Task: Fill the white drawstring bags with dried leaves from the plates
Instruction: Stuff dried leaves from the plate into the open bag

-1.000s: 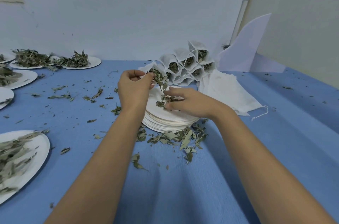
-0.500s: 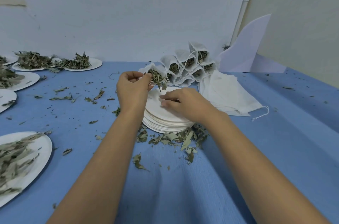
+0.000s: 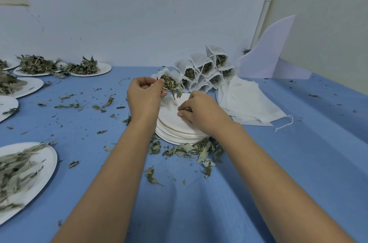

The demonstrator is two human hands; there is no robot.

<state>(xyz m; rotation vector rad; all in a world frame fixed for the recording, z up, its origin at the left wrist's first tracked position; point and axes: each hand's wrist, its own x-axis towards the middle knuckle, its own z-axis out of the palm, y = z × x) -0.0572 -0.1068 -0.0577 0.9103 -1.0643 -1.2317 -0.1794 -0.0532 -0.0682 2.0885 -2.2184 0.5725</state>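
Head view.

A: Hands first?

B: Left hand is raised and grips a white drawstring bag at its mouth, with dried leaves bulging out of it. Right hand is just beside and below it, fingers curled, pinching a few leaf crumbs against the top of the stack of empty plates. The hands are close together but not touching.

A: Surroundings, obstructions?

B: The left wrist covers the left edge of the stack and the right hand covers its far right part. Spilled leaves lie on the blue cloth between the forearms, against the near rim of the stack. More bits are scattered left of the left hand. Beyond both hands, filled bags are heaped. To the right of the right hand lie flat empty bags with one loose string. A white board piece stands further off.

A: Counts?

B: One bag is in hand. Six leaf-filled mouths can be counted in the heap, and others may be hidden. The number of empty bags and stacked plates cannot be told. There are six plates left of the left hand. One of them is almost bare.
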